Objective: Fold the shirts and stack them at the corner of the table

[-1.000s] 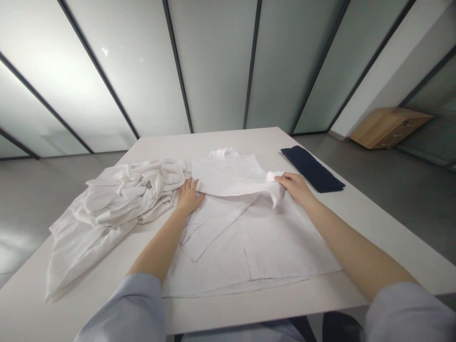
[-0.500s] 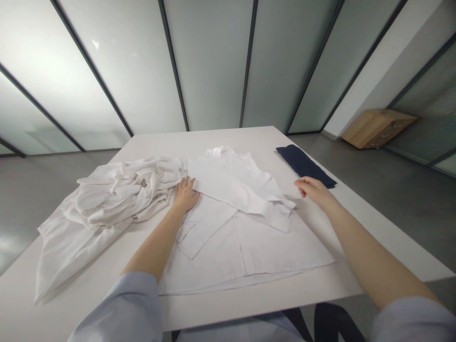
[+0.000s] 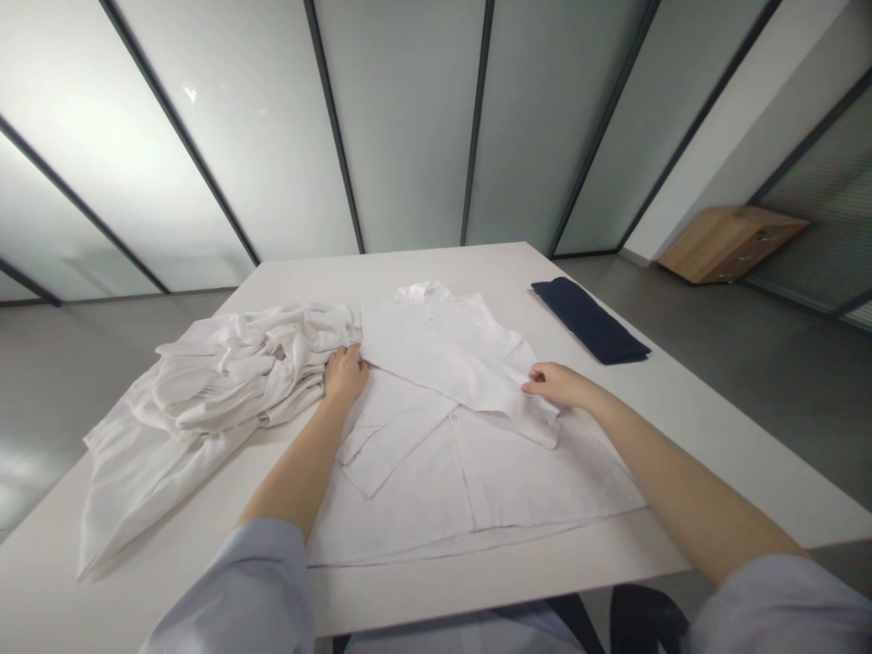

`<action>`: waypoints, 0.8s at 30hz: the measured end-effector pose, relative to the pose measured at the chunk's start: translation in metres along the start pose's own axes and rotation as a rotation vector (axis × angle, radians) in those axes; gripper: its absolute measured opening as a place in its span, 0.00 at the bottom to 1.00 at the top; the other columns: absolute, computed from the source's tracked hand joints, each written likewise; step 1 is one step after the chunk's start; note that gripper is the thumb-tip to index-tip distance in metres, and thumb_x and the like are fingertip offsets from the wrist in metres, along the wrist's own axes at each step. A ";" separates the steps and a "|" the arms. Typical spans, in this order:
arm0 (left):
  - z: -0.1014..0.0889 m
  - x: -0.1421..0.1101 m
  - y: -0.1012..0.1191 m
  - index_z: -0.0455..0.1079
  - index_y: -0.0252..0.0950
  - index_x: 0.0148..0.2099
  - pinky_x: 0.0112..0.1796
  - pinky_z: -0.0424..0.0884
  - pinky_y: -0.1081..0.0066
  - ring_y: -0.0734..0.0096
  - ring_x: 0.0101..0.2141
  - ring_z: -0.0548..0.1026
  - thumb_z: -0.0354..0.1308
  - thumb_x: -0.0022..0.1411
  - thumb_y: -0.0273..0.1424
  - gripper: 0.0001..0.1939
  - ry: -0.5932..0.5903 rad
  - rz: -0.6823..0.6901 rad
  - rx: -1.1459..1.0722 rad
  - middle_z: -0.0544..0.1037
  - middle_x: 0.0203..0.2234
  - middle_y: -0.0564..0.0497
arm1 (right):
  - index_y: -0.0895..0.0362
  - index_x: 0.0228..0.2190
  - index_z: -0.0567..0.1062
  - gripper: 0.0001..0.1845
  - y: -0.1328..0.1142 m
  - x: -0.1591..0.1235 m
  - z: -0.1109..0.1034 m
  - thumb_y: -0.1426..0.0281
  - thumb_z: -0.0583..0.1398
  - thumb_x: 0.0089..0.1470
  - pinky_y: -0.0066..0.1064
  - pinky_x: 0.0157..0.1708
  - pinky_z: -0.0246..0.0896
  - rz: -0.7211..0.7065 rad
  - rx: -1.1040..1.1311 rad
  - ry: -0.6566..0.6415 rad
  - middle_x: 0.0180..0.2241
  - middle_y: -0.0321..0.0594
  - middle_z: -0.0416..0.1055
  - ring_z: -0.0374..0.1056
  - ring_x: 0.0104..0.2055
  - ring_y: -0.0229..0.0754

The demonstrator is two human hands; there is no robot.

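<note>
A white button shirt [image 3: 504,481] lies spread on the table, collar away from me. Its sleeves are laid in across the body, one sleeve [image 3: 450,359] crossing over to the right. My left hand [image 3: 346,374] is at the shirt's left edge, beside the crumpled cloth, its fingers bent and closed on the edge; the fingertips are partly hidden. On the other side, my right hand [image 3: 559,385] pinches the cloth at the right edge between thumb and fingers, near the sleeve's cuff end.
Crumpled white cloth [image 3: 224,372] is heaped on the left of the white table [image 3: 381,604]. A folded dark blue cloth [image 3: 591,320] lies near the table's right edge. Frosted glass panels [image 3: 401,127] stand behind, and a wooden cabinet [image 3: 728,243] is at the far right.
My right hand has moved left from beside the dark blue cloth onto the shirt's right edge and pinched it. My left hand's spread fingers have drawn together at the left edge.
</note>
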State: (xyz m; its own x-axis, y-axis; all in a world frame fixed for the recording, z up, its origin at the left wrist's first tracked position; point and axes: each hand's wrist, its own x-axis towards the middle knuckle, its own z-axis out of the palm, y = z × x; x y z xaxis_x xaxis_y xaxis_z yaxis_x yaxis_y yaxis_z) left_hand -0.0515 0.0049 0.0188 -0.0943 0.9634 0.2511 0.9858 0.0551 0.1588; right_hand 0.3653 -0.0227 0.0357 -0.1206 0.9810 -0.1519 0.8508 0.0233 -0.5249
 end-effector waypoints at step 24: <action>0.000 0.001 0.001 0.67 0.34 0.58 0.51 0.67 0.60 0.52 0.50 0.72 0.50 0.62 0.30 0.22 -0.011 -0.002 -0.023 0.75 0.48 0.39 | 0.55 0.39 0.77 0.16 0.028 -0.019 -0.016 0.63 0.64 0.46 0.30 0.32 0.63 0.055 0.121 0.197 0.30 0.39 0.76 0.70 0.30 0.42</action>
State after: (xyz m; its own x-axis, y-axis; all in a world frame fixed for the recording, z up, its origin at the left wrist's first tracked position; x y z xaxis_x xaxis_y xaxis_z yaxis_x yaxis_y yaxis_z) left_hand -0.0505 0.0062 0.0193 -0.0947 0.9660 0.2407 0.9822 0.0512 0.1808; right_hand 0.3991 -0.0375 0.0372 0.0370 0.9991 -0.0229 0.7842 -0.0432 -0.6190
